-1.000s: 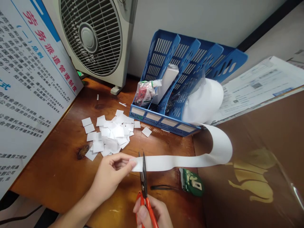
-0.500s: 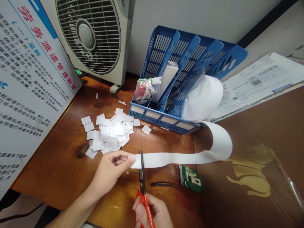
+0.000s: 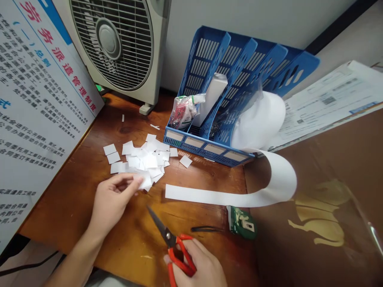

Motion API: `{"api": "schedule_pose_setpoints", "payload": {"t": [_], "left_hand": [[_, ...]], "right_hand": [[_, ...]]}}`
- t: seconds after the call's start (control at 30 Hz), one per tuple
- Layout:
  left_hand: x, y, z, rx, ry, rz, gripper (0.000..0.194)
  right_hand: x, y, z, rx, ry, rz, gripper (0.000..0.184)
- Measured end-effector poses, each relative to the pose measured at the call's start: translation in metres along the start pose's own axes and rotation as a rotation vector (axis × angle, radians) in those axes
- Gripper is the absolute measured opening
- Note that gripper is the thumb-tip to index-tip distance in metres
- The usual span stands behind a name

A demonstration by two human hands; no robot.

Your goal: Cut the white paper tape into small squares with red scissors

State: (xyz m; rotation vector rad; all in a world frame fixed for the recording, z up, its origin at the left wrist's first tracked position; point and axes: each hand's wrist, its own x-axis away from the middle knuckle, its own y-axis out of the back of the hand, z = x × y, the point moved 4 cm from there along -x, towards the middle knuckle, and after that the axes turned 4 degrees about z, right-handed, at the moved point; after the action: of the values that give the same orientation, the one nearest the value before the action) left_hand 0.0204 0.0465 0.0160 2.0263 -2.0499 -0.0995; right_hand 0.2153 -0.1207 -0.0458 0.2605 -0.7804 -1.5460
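My left hand [image 3: 115, 201] pinches a small white piece [image 3: 146, 181] between thumb and fingers, at the near edge of a loose pile of white cut squares [image 3: 149, 161]. In my right hand [image 3: 200, 265] are scissors [image 3: 172, 243] with red handles and dark blades; the blades look closed and point up and left. A long white strip [image 3: 206, 196] lies across the wooden table, its cut end just beyond the scissors. It curls at the right, back toward a white roll [image 3: 260, 119] in plastic at the file rack.
The blue file rack [image 3: 209, 149] holds a white box [image 3: 211, 97] and a bagged red item [image 3: 184, 111]. A fan [image 3: 112, 44] and a printed board [image 3: 38, 119] stand at the left. A green tape measure [image 3: 242, 223] lies near the brown box [image 3: 299, 247].
The strip has been cut through. My left hand has moved left to the pile with the cut piece, while the scissors have come away from the strip, closed and tilted left.
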Motion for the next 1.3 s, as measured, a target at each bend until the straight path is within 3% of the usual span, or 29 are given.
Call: {"api": "schedule_pose_setpoints", "payload": {"t": [0.03,0.17,0.23,0.27,0.37,0.5,0.57,0.67,0.77,0.83,1.07,1.3], "left_hand": [[-0.003,0.005,-0.003,-0.041,-0.043,-0.017,0.02],[-0.013,0.005,-0.006,-0.175,-0.188,0.018,0.018],[-0.017,0.002,-0.006,-0.253,-0.273,0.018,0.018],[-0.018,0.0,-0.007,-0.294,-0.32,0.011,0.017],[-0.023,-0.002,-0.012,-0.413,-0.46,-0.032,0.013],[-0.025,0.001,-0.026,-0.524,-0.66,-0.153,0.013],[-0.022,0.002,-0.032,-0.51,-0.696,-0.163,0.008],[-0.013,-0.006,-0.032,-0.395,-0.597,-0.012,0.006],[0.002,-0.025,-0.022,-0.257,-0.397,0.253,0.006],[0.011,-0.037,-0.013,-0.182,-0.267,0.356,0.009],[0.012,-0.059,0.011,0.008,-0.001,0.371,0.022],[0.012,-0.07,0.018,0.279,0.208,0.368,0.029]], "right_hand": [[0.001,0.002,0.001,0.101,0.073,0.001,0.01],[-0.002,0.009,0.016,0.304,0.296,0.09,0.04],[-0.013,0.02,0.03,0.32,0.358,0.066,0.03],[-0.021,0.028,0.037,0.321,0.378,0.02,0.019],[-0.056,0.052,0.046,0.393,0.418,-0.192,0.018],[-0.099,0.062,0.034,0.403,0.421,-0.186,0.038],[-0.109,0.06,0.027,0.382,0.431,-0.144,0.034],[-0.111,0.056,0.023,0.313,0.436,-0.102,0.013],[-0.106,0.058,0.028,0.227,0.443,-0.093,0.016],[-0.103,0.061,0.033,0.177,0.462,-0.096,0.017],[-0.09,0.079,0.042,0.001,0.496,-0.118,0.016],[-0.09,0.083,0.038,-0.108,0.451,-0.107,0.018]]}}
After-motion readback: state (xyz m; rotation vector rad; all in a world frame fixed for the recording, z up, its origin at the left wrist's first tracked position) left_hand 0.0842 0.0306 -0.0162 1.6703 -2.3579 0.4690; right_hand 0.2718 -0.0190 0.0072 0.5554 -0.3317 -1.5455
